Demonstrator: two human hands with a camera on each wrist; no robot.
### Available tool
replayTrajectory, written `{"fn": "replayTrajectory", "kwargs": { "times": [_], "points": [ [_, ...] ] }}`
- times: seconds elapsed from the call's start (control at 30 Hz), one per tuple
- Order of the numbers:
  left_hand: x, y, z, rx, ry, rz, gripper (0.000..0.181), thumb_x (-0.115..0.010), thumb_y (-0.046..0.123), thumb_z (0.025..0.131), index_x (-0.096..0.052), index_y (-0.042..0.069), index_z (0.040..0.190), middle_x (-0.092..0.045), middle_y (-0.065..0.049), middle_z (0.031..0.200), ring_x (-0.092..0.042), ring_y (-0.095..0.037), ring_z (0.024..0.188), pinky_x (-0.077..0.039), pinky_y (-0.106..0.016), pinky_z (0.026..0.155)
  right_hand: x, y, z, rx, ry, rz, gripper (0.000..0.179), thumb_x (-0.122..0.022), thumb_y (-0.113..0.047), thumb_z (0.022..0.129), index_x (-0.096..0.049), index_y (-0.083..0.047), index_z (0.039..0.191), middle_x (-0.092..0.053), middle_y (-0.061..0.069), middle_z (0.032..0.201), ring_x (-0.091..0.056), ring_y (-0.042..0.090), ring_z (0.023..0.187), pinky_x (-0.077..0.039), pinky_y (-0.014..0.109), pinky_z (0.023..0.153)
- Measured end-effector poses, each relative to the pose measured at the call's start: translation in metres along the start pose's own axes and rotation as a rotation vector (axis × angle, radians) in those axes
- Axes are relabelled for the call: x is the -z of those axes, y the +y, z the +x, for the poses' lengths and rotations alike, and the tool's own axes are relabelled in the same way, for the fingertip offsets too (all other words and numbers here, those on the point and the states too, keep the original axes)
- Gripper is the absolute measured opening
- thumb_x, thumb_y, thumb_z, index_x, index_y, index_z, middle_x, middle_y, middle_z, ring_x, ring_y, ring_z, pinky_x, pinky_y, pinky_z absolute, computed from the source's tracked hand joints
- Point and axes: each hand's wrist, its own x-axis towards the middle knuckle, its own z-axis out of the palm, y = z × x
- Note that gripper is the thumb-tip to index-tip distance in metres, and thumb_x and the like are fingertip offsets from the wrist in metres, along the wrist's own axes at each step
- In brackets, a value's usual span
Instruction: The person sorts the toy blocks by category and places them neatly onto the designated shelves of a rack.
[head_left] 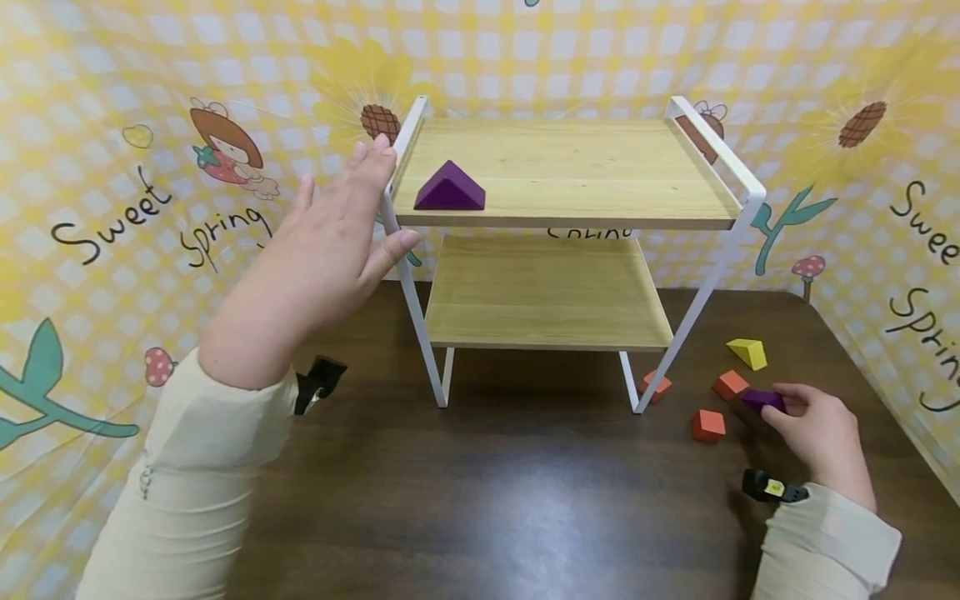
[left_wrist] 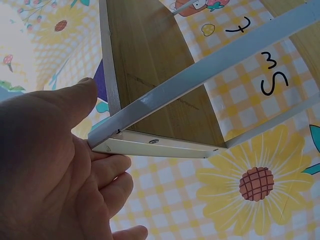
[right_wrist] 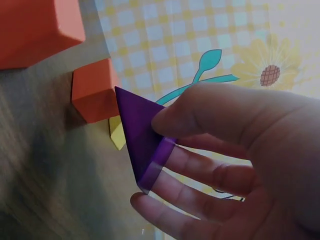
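Your right hand (head_left: 825, 437) is pinching a purple prism (head_left: 763, 401) in its fingers, just beside orange cubes (head_left: 708, 426) on the bench (head_left: 465, 467); your left hand (head_left: 315, 242), fingers loosely extended, is resting against the rack (head_left: 723, 152). You're seemingly just starting: one purple block (head_left: 450, 190) is occupying the top shelf (head_left: 585, 158); cubes and a yellow prism (head_left: 750, 353) are lying unplaced.

The head view looks forward and down from above the table (head_left: 390, 500), far enough back to take in the whole shelf (head_left: 570, 175), left hand (head_left: 315, 242) and right hand (head_left: 821, 433). The left wrist view faces the shelf's left end, tilted and close, a part the head view shares. The right wrist view looks from very near at a held purple block (right_wrist: 137, 130); the orange blocks (right_wrist: 92, 92) beyond also show from the head.
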Motion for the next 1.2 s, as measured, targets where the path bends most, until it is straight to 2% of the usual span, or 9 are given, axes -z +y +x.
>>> {"fn": "replayTrajectory", "kwargs": {
  "times": [0.33, 0.77, 1.0, 1.2],
  "points": [
    [0.001, -0.003, -0.002, 0.002, 0.005, 0.006, 0.074, -0.032, 0.049, 0.109, 0.004, 0.014, 0.164, 0.008, 0.003, 0.169, 0.009, -0.015, 0.154, 0.009, -0.054, 0.122, -0.001, -0.015, 0.002, -0.039, -0.012, 0.051, 0.050, -0.064, -0.018, 0.100, -0.052, 0.016, 0.134, -0.057, 0.041, 0.125, -0.058, 0.054, 0.113, -0.049, 0.065, 0.093],
    [0.001, -0.003, -0.001, -0.009, 0.011, 0.005, 0.074, -0.033, 0.048, 0.109, 0.003, 0.015, 0.164, 0.008, 0.003, 0.169, 0.009, -0.016, 0.155, 0.009, -0.054, 0.122, 0.006, -0.029, -0.003, 0.014, 0.047, 0.067, 0.051, -0.063, -0.022, 0.100, -0.053, 0.013, 0.136, -0.059, 0.039, 0.125, -0.057, 0.053, 0.113, -0.045, 0.069, 0.093],
    [0.000, -0.002, -0.001, -0.010, 0.011, 0.008, 0.075, -0.033, 0.049, 0.109, 0.004, 0.015, 0.164, 0.008, 0.002, 0.169, 0.009, -0.016, 0.155, 0.009, -0.054, 0.122, 0.008, -0.039, -0.006, 0.040, 0.062, 0.067, 0.051, -0.063, -0.021, 0.100, -0.053, 0.012, 0.138, -0.058, 0.039, 0.126, -0.058, 0.053, 0.114, -0.048, 0.066, 0.093],
    [-0.001, -0.002, 0.001, -0.014, 0.010, 0.005, 0.075, -0.035, 0.048, 0.109, 0.003, 0.014, 0.164, 0.007, 0.001, 0.169, 0.008, -0.017, 0.155, 0.009, -0.055, 0.122, 0.009, -0.044, -0.008, 0.077, 0.106, 0.044, 0.048, -0.065, -0.020, 0.099, -0.056, 0.013, 0.134, -0.061, 0.038, 0.121, -0.061, 0.052, 0.109, -0.050, 0.064, 0.090]
  ]
}}
